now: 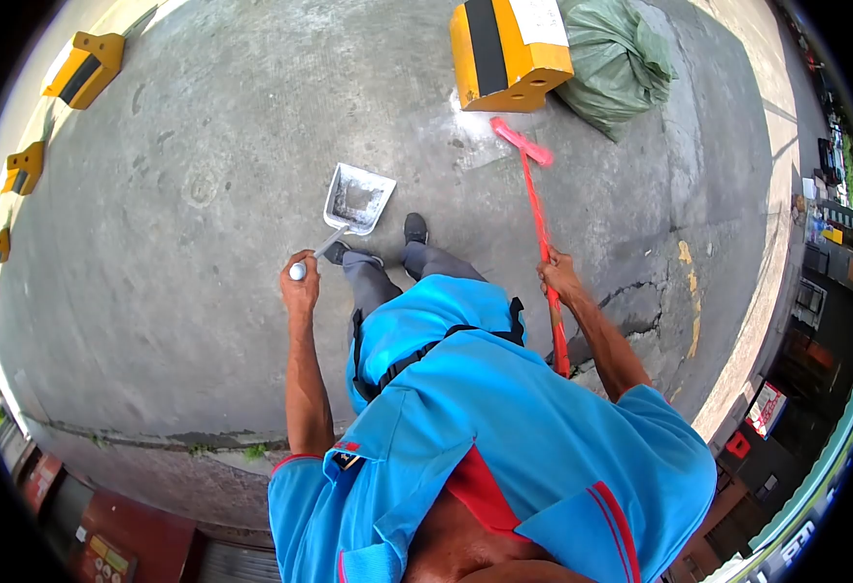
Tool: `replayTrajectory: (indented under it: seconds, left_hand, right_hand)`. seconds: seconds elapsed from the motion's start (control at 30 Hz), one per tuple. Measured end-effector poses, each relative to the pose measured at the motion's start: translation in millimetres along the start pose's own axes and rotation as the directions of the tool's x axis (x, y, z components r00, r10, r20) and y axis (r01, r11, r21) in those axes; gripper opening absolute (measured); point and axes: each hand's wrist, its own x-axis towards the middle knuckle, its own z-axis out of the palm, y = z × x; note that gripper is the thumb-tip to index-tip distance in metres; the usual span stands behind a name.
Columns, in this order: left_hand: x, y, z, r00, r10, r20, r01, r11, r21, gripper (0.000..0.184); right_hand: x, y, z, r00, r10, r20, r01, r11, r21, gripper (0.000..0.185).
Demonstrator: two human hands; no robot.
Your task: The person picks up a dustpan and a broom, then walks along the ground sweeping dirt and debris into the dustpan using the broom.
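Note:
My left hand (300,281) is closed round the handle of a long-handled dustpan (359,198). The white pan, with grey dirt on its inside, is down at the pavement in front of my feet. My right hand (559,275) grips the red shaft of a broom (535,199). Its pinkish-red head lies on the concrete up and to the right of the pan, just below a yellow and black barrier block (509,53). Pale powdery marks show on the ground beside the broom head.
A full green sack (616,63) leans beside the barrier block. More yellow and black blocks (86,70) line the left edge. Cracked concrete (630,301) lies to the right of my right hand. Shopfronts and stacked goods stand at the far right.

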Motion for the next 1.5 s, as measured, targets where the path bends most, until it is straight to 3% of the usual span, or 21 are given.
replayTrajectory:
  seconds: [0.2,0.23,0.27,0.3,0.33,0.37,0.5,0.6,0.67,0.8,0.9,0.93,1.0,1.03,1.07,1.13,1.23,1.3,1.5]
  left_hand:
    - [1,3,1,1.0,0.013,0.0,-0.013,1.0,-0.018,0.021]
    - [0,6,0,1.0,0.003,0.006,-0.003,0.999,-0.039,0.021]
    - [-2,5,1,1.0,0.003,0.006,-0.003,0.999,-0.04,0.021]
    - [-2,5,1,1.0,0.002,0.004,-0.002,0.999,-0.044,0.021]
    - [-1,4,1,1.0,0.002,0.0,-0.002,0.999,-0.048,0.021]
    - [1,5,1,1.0,0.006,-0.006,-0.006,0.999,-0.048,0.021]
    - [-2,1,1,0.999,-0.007,-0.036,0.007,1.0,-0.002,0.021]
    - [0,-1,1,0.999,-0.019,-0.035,0.021,0.999,0.048,0.021]
    - [-2,4,1,0.999,-0.021,-0.042,0.023,0.998,0.054,0.021]
    - [-1,3,1,0.999,-0.012,-0.044,0.014,0.999,0.052,0.02]
    - [1,-2,3,0.998,0.013,-0.063,-0.009,0.998,0.064,0.021]
    - [-4,-1,0,0.998,0.005,-0.054,-0.002,0.998,0.068,0.021]
    - [-4,9,4,0.997,-0.025,-0.072,0.028,0.999,0.037,0.021]
    - [-5,5,5,0.997,-0.027,-0.07,0.03,0.999,0.036,0.021]
    - [-3,-2,5,0.997,0.003,-0.079,-0.001,0.999,0.033,0.021]
    - [4,-3,3,0.996,0.049,-0.081,-0.047,0.999,0.026,0.02]
    - [-3,6,1,0.997,-0.029,-0.067,0.033,0.998,0.057,0.019]
    - [-2,7,2,0.998,-0.035,-0.057,0.034,0.999,-0.02,0.018]
    - [-1,9,0,0.999,-0.03,-0.034,0.029,0.999,-0.027,0.019]
  right_hand:
    - [-30,33,42,0.96,-0.111,0.255,0.155,0.975,-0.16,0.066]
    - [-5,62,50,0.705,-0.657,0.266,0.707,0.682,-0.187,0.064]
    - [-7,58,49,0.458,-0.839,0.293,0.888,0.419,-0.187,0.063]
    - [-10,54,48,0.166,-0.942,0.292,0.974,0.111,-0.198,0.062]
    - [-55,0,38,0.709,-0.59,0.385,0.675,0.726,-0.132,0.061]
    - [-83,-35,32,0.871,0.035,0.49,0.042,0.989,-0.144,0.06]
    - [-91,-51,33,0.859,0.042,0.511,0.035,0.989,-0.141,0.061]
    - [-59,-36,44,0.894,-0.092,0.438,0.15,0.984,-0.1,0.063]
    - [-20,-31,48,0.907,-0.257,0.334,0.329,0.927,-0.178,0.064]
    - [4,-40,63,0.943,-0.174,0.284,0.234,0.953,-0.192,0.069]
    - [6,-21,73,0.917,-0.162,0.365,0.247,0.949,-0.197,0.067]
    - [17,8,79,0.683,-0.607,0.407,0.692,0.715,-0.096,0.064]
    - [11,8,70,0.247,-0.883,0.399,0.962,0.272,0.006,0.062]
    - [-24,-22,55,0.68,-0.519,0.518,0.61,0.792,-0.007,0.061]
    - [-51,-42,46,0.803,0.036,0.595,0.022,0.996,-0.09,0.059]
    - [-69,-48,39,0.805,0.022,0.593,0.03,0.996,-0.079,0.059]
    - [-86,-49,30,0.831,0.034,0.555,0.007,0.997,-0.073,0.06]
    - [-83,-38,30,0.893,-0.009,0.451,0.026,0.999,-0.031,0.064]
    - [-56,-16,3,0.989,-0.037,0.144,0.024,0.996,0.086,0.069]
